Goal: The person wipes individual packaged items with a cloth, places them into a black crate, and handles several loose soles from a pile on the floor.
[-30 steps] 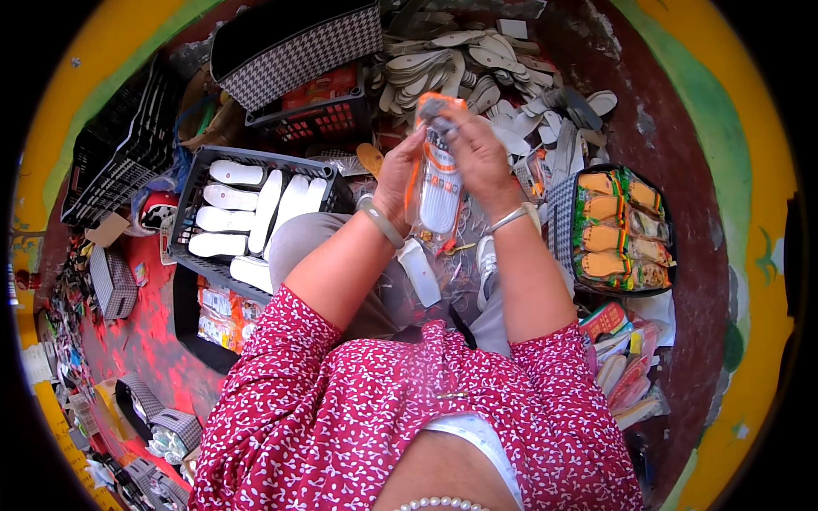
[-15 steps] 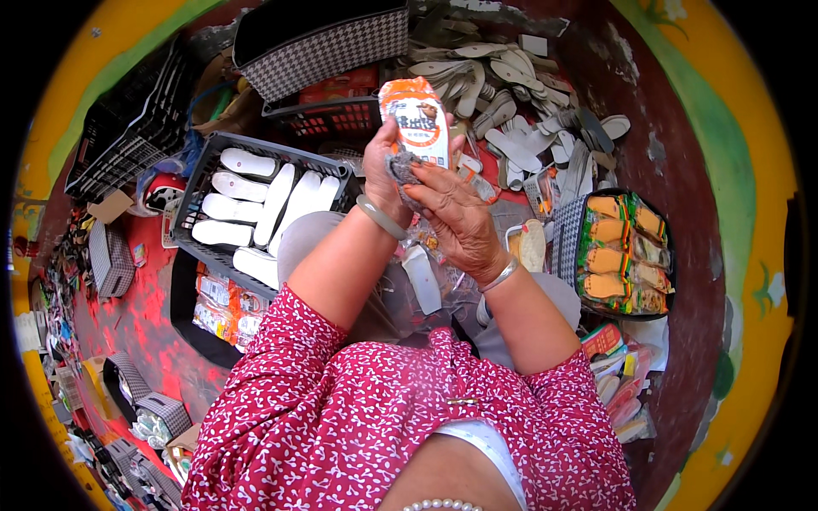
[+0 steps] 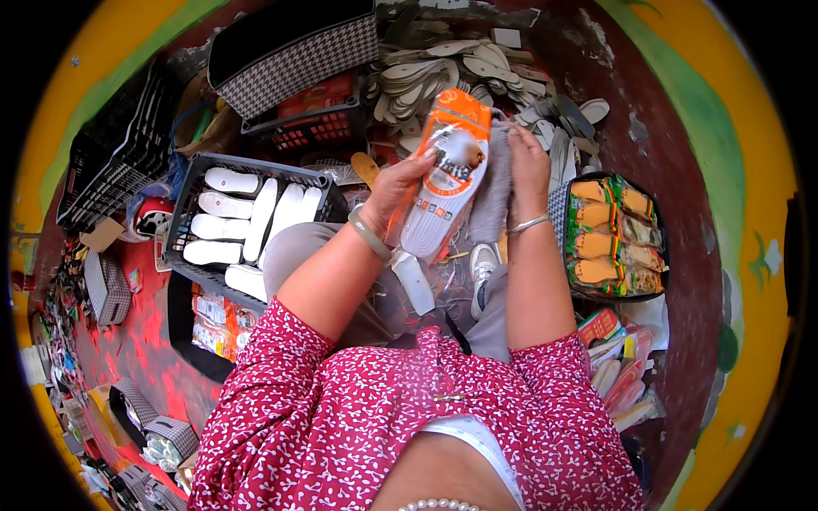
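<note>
My left hand is closed on the left edge of a packaged insole pair, a clear bag with an orange printed top and a pale ribbed insole inside. The pack tilts with its top leaning to the right. Beside it, my right hand pinches the upper end of a grey fuzzy cloth, which hangs down along the pack's right edge. Below them, a white insole lies between my knees, near a shoe.
At the left stands a black crate of white insoles, with a black bin of orange packs below it. Loose insoles heap at the far side. A houndstooth basket of packaged insoles sits at the right; a larger houndstooth box stands at the back left.
The pack has come nearer and turned, its top now leaning right. My right hand has moved right and up, and the grey cloth, bunched against the pack before, now hangs at length.
</note>
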Motion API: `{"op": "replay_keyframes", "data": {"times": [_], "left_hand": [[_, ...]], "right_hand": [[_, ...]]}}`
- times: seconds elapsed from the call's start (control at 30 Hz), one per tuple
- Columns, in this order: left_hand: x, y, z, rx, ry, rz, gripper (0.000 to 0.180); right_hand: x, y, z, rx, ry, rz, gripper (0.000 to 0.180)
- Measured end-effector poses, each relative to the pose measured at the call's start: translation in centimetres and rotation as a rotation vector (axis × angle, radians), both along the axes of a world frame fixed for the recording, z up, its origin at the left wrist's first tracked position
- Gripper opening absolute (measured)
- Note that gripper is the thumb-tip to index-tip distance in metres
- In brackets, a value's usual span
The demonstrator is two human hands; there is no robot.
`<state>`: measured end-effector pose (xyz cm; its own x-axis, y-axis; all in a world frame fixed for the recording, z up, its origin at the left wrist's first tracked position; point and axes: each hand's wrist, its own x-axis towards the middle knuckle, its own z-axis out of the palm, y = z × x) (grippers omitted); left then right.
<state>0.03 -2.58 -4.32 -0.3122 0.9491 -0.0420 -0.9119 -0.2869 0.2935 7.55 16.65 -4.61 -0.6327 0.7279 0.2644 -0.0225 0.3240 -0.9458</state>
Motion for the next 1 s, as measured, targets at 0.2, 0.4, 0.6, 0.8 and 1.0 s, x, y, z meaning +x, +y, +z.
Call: {"op": "replay_keyframes", "data": {"times": [0.2,0.4,0.6,0.8,1.0], "left_hand": [[0.2,-0.2,2.2,0.099,-0.035,0.058,0.052],[0.7,-0.4,3.1,0.027,0.207,0.195,0.053],[-1.0,-0.6,2.8,-0.127,0.45,0.316,0.049],[-0.2,-0.3,2.1,-0.179,0.639,0.201,0.043],[0.0,0.1,1.5,-0.19,0.813,0.245,0.046]], "right_hand": [[1.2,-1.5,2.0,-0.821,0.184,0.305,0.024],[0.4,-2.5,1.9,-1.172,0.342,0.546,0.036],[2.3,-4.9,5.2,-1.219,0.592,0.754,0.065],[2.0,-4.1,4.0,-1.087,0.482,0.699,0.08],[1.9,-3.7,4.4,-0.991,0.321,0.647,0.065]]}}
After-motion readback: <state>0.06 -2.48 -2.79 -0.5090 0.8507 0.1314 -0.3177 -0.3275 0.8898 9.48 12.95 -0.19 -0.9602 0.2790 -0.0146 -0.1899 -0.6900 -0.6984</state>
